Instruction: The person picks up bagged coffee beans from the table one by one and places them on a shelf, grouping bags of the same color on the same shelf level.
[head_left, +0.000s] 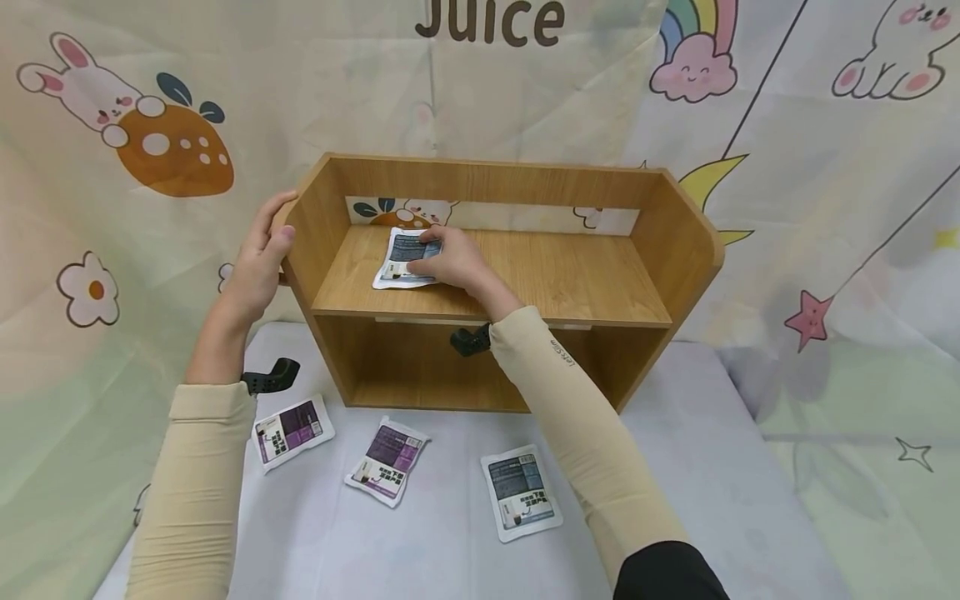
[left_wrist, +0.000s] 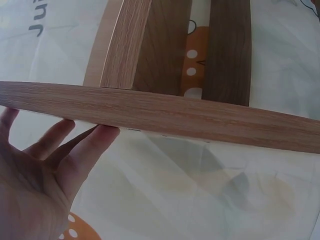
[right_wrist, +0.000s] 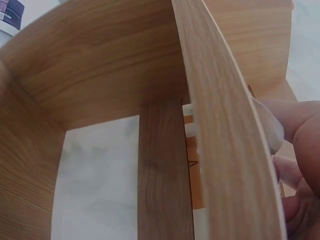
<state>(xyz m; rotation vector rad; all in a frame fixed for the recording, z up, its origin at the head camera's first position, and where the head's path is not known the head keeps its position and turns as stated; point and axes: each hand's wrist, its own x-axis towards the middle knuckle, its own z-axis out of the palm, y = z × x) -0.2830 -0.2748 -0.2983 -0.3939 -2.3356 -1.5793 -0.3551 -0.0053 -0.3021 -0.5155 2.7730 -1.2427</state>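
wrinkled beige sleeves, right hand in pinch on flat pouch, left hand straight-fingered against wood-grain shelf

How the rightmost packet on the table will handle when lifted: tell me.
That packet is probably light, being small and thin. Its flat pale border suggests a pouch that may flex. Lying flat on the table, it would likely slide rather than roll.

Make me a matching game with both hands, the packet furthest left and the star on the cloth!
1. left hand
2. right hand
3. packet furthest left
4. star

A. pinkish red
B. touching the side of the shelf
C. white with a purple and black label
D. touching a shelved packet

Pairs: 1-B, 2-D, 3-C, 4-A
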